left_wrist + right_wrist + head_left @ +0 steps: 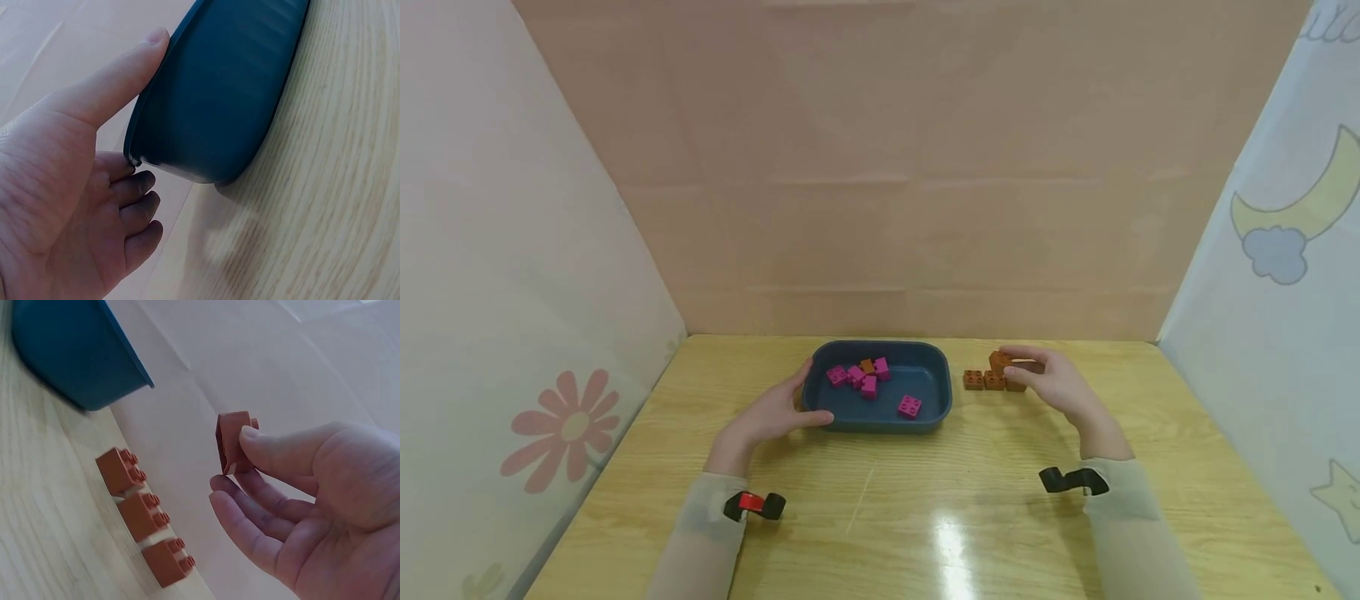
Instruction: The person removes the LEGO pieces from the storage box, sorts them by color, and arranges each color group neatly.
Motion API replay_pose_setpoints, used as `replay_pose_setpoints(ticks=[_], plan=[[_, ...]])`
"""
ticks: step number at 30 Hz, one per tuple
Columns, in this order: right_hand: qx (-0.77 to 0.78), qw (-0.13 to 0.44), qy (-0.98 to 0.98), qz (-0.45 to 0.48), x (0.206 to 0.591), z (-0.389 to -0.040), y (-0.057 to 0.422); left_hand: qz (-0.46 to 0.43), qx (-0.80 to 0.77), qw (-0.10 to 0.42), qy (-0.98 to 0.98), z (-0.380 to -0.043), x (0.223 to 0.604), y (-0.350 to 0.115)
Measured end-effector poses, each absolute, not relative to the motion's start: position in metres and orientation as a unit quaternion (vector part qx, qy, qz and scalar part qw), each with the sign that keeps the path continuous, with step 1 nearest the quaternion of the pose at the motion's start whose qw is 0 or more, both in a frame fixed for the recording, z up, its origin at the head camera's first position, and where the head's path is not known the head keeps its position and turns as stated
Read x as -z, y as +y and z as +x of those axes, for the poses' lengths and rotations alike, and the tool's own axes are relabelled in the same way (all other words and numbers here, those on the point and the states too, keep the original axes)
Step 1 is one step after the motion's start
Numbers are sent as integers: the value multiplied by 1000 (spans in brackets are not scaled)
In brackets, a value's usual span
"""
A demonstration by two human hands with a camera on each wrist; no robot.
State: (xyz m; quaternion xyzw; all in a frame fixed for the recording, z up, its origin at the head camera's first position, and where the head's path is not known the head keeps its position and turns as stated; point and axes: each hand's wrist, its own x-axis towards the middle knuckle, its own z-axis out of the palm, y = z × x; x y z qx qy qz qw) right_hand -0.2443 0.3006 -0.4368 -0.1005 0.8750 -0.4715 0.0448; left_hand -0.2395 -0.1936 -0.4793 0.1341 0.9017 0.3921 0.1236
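Observation:
My left hand (772, 412) holds the left end of a dark blue plastic bin (887, 427), thumb along the front rim and fingers around the left side. The left wrist view shows the thumb (134, 69) against the rim and curled fingertips by the bin's corner. Between thumb and fingers, my right hand (1058, 382) pinches an orange toy building brick (232, 440), raised above the table and tilted. Below it, three more orange bricks (144, 515) stand in a row on the table, right of the bin.
Inside the bin are several pink bricks (910, 406) and one orange brick (868, 366). The wooden table (880, 508) meets a brown paper-covered wall (910, 250) behind the bin. Pale printed panels (550, 250) close in both sides.

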Motion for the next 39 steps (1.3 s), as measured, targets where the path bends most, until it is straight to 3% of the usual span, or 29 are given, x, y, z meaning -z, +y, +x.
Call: replay_pose_setpoints(ticks=[23,39], plan=[[480,40,875,-36,466,-249,364,129,-398,127,899,-240,480,-193],[485,61,872,-11,486,-254,364,132,-394,127,901,-241,482,-194]])
